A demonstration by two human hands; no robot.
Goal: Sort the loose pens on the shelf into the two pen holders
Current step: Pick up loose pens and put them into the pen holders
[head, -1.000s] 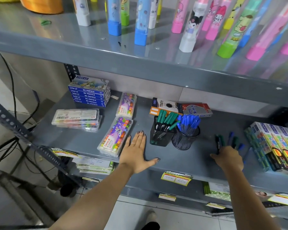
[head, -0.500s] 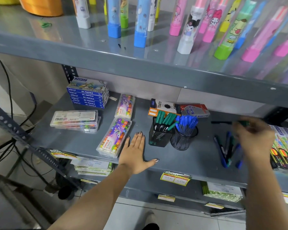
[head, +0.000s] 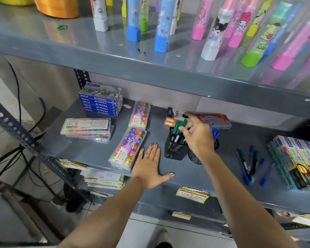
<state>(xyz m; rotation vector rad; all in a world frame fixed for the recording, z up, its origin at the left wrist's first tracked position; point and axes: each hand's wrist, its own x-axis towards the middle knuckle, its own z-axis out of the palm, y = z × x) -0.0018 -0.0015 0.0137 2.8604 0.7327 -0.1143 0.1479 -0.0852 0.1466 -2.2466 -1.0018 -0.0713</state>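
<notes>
My left hand (head: 149, 165) lies flat and open on the grey shelf (head: 222, 169), just left of the holders. A square black mesh holder (head: 175, 151) carries green-capped pens (head: 177, 125). My right hand (head: 197, 136) hovers over it, fingertips pinched on a green pen among those caps. Behind my wrist, a round mesh holder (head: 194, 159) with blue pens (head: 215, 134) is mostly hidden. Several loose blue and green pens (head: 249, 165) lie on the shelf to the right.
Two Camel oil pastel cases (head: 127, 149), a clear crayon case (head: 87, 128) and a DOMS box stack (head: 100, 101) sit left. Pen boxes (head: 215, 120) lie behind the holders, colourful packs (head: 301, 158) at the right. The upper shelf (head: 150, 65) overhangs with tall pencil cases.
My right hand left the loose pens with a green pen and swung left to the square holder. My left hand has stayed flat on the shelf.
</notes>
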